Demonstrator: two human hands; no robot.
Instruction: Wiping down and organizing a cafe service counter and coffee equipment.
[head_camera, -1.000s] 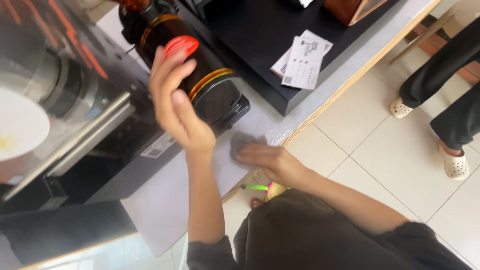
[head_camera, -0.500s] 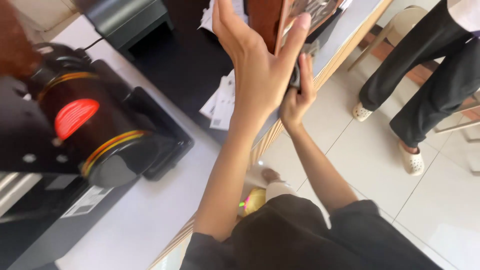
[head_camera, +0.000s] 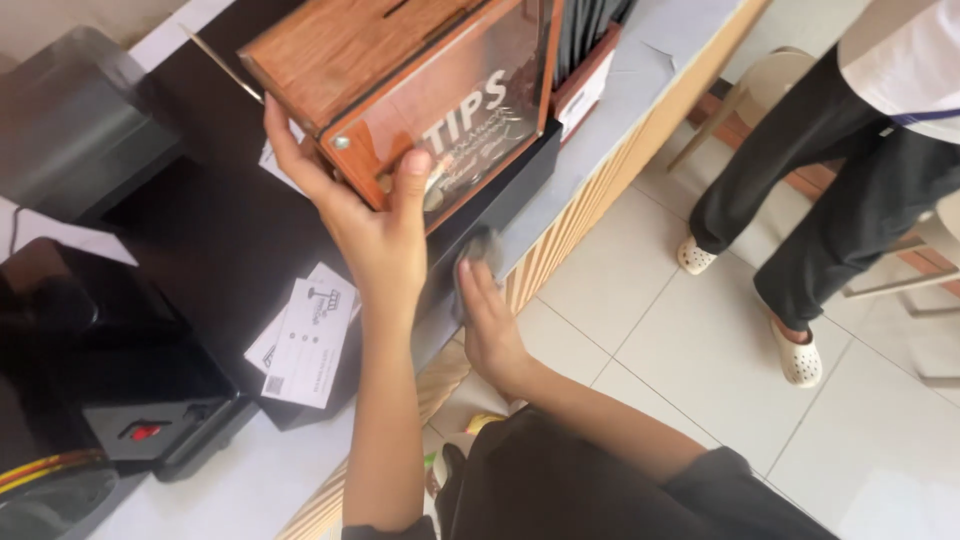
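Top of wooden box (head_camera: 400, 70) cut off by frame edge; base hidden behind left hand (head_camera: 375, 235). Contents behind clear front panel hard to make out, maybe coins low down near thumb. Rag (head_camera: 478, 262) mostly covered by right hand (head_camera: 492, 325), only a grey blurred bit showing above fingers; can't tell how tightly gripped. Black machine (head_camera: 110, 400) at lower left cut off, form unclear.

Box: warm brown wood w/ slot on top, glassy front w/ white lettering, metal screws at corners. Tilted, lifted off black tray (head_camera: 220, 230) on bench (head_camera: 640, 90), just in front of dark rack w/ card holder. Left hand closed round box's lower corner, thumb on clear panel, fingers up the wooden side. Right hand flat, fingers extended, pressing rag on tray's front edge, below box.

White cards (head_camera: 305, 340) on tray's near corner. Other person's legs (head_camera: 820, 210) in dark trousers, pale clogs, on tiled floor at right.
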